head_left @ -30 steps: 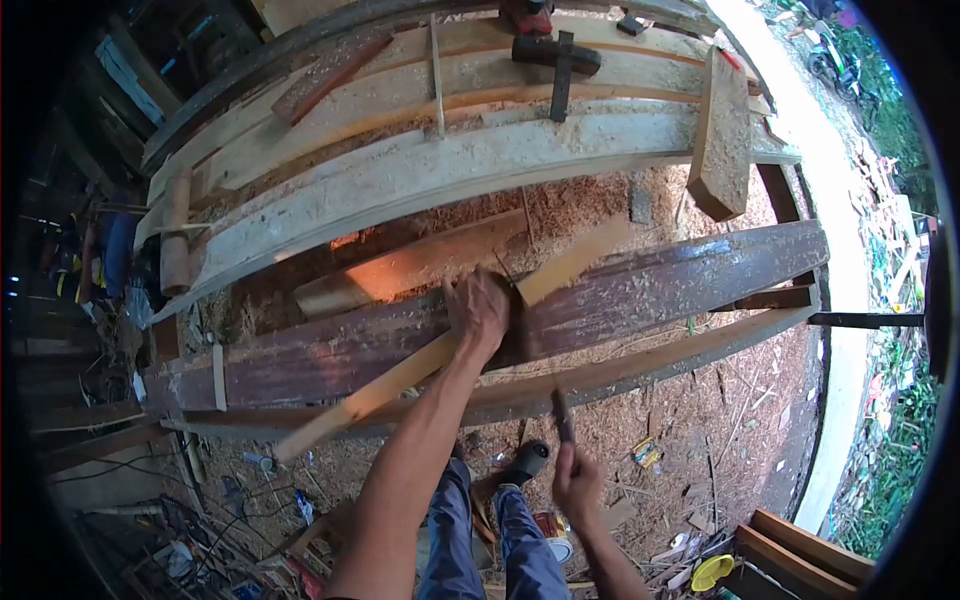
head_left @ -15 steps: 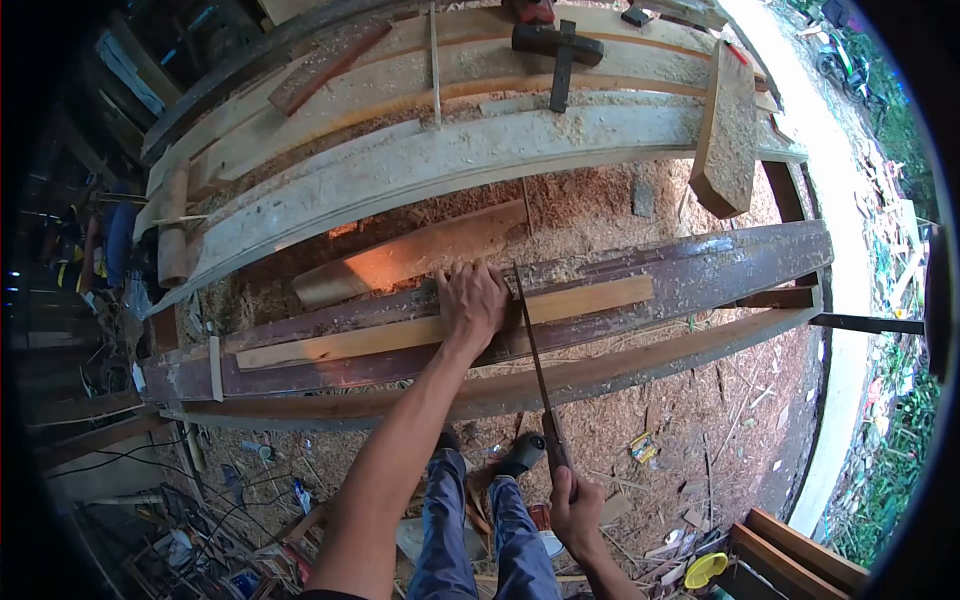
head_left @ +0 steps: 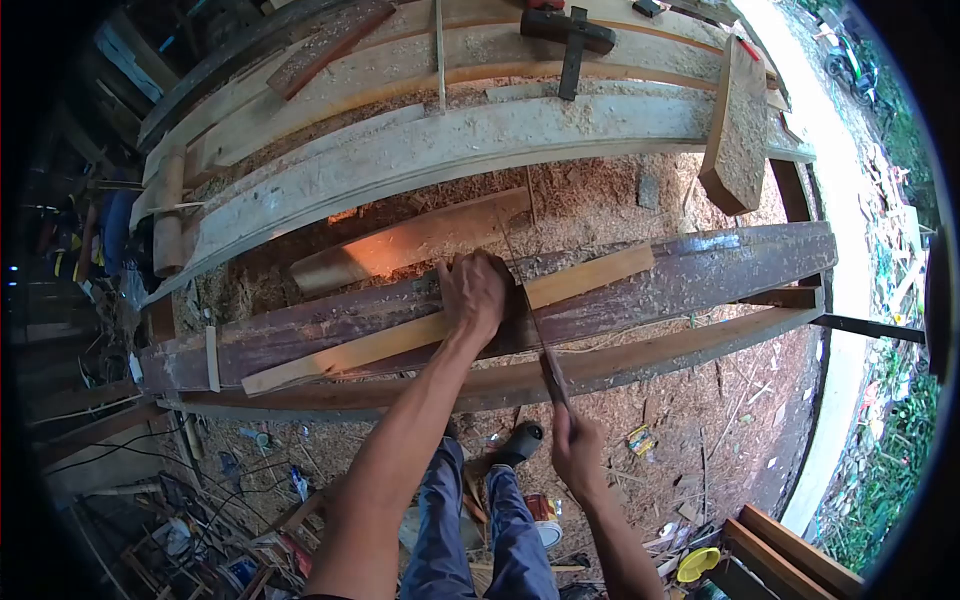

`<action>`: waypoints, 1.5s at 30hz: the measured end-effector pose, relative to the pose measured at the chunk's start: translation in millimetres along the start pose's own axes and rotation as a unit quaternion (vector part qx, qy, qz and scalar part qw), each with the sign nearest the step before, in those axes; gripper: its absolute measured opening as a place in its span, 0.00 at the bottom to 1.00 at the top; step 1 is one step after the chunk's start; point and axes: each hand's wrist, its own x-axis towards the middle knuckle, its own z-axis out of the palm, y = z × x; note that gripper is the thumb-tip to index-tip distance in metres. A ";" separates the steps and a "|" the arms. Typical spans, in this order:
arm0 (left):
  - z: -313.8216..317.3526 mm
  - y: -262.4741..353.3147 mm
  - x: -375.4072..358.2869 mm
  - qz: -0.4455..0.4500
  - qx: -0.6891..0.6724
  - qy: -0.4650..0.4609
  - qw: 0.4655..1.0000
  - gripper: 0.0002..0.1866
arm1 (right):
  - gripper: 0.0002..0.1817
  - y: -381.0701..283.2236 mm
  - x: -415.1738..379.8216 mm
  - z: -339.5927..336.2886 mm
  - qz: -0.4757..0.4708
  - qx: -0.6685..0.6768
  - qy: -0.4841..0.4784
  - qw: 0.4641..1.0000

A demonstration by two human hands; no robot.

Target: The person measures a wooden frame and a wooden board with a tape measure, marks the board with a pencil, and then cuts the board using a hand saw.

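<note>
A pale wooden strip (head_left: 590,276) lies lengthwise on a dark, shaving-strewn plank (head_left: 700,275). My left hand (head_left: 472,292) is clamped over the middle of the strip, its fingers curled toward the far side and covering part of the wood. Just to the right of that hand, a handsaw (head_left: 555,376) crosses the strip, its thin blade pointing away from me. My right hand (head_left: 578,445) is wrapped around the saw's handle, on the near side of the plank. How deep the blade sits in the wood cannot be made out.
Behind the plank stands a long pale board (head_left: 400,165). A hammer-like tool (head_left: 570,45) and a thick wooden block (head_left: 738,140) rest at the back. A wooden beam (head_left: 640,365) runs along the near side. Shavings and scraps litter the ground around my feet.
My right hand has pushed the saw forward, away from me, so its handle is closer to the plank. The strip's left end has swung slightly toward me; my left hand stays on it.
</note>
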 end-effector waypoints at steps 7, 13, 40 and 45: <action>-12.4 6.2 -0.3 -0.033 -0.047 0.002 0.998 0.10 | 0.15 -0.4 35.1 11.2 0.024 -0.063 -0.023 0.997; -5.8 4.1 10.7 -0.032 -0.028 -0.036 0.998 0.13 | 0.15 57.3 -54.2 2.1 0.007 -0.011 0.005 1.000; -23.9 5.9 10.8 0.063 -0.275 0.191 0.940 0.05 | 0.30 57.7 -30.9 -6.5 0.040 0.135 0.084 0.987; -47.5 -7.1 -33.6 0.210 -0.183 0.119 0.953 0.14 | 0.26 81.6 -34.9 -7.9 0.032 0.191 0.088 0.977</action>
